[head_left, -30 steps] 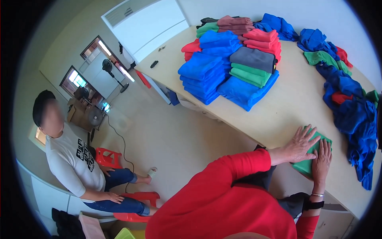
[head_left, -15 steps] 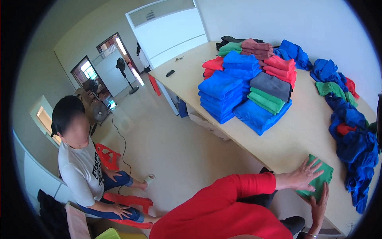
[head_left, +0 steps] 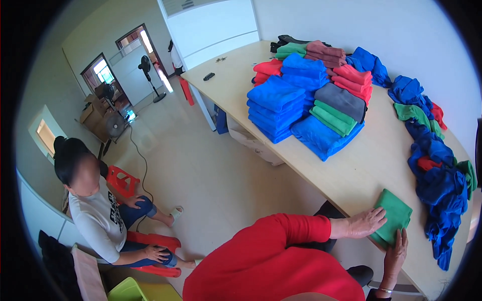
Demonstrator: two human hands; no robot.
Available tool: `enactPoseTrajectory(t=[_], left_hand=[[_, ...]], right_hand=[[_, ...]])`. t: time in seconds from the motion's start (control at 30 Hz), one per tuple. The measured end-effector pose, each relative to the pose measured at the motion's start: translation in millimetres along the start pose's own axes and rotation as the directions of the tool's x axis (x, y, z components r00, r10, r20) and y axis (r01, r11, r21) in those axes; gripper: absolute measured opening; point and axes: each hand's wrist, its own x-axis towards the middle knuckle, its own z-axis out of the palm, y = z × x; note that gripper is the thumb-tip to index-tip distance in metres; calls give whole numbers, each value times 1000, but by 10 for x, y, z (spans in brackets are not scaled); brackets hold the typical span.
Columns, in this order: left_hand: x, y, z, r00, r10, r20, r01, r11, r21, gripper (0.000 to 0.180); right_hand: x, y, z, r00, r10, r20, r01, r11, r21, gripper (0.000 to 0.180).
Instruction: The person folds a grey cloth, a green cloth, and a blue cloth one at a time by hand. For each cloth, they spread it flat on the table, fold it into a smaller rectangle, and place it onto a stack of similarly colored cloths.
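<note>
A folded green cloth (head_left: 395,214) lies flat on the near right part of the table, close to its edge. My left hand (head_left: 365,222) rests at the cloth's left side with bent fingers closed on its edge. At the cloth's lower edge, my right hand (head_left: 395,251) has its fingers stretched out and lying against the fabric. A bracelet circles my right wrist.
Folded stacks, including blue cloths (head_left: 275,108) and green cloths (head_left: 334,119), stand farther along the table (head_left: 321,175). Crumpled blue cloths (head_left: 442,188) line its right side. A seated person (head_left: 95,210) in white is at left, near a red stool (head_left: 122,181).
My left hand has gone from spread across the green cloth to bent fingers at its left edge. My right hand stays at the lower edge. The whole view has shifted slightly.
</note>
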Motion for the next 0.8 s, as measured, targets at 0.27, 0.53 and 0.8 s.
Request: enactPoseTrajectory(t=[0.27,0.53,0.8], left_hand=[[-81,48,102,993,-74,-95,80,995,54,45],[-121,86,38,994,-62,-90,63,998,14,45],[-98,-67,-91,993,-102,-63,96,991,-92,44]], right_hand=[[206,122,-59,990,-140,-25,133,974,-185,39],[-228,64,58,999,-43,14,45,967,-249,38],[-48,-188,-114,998,-45,-34,46,999,16,34]])
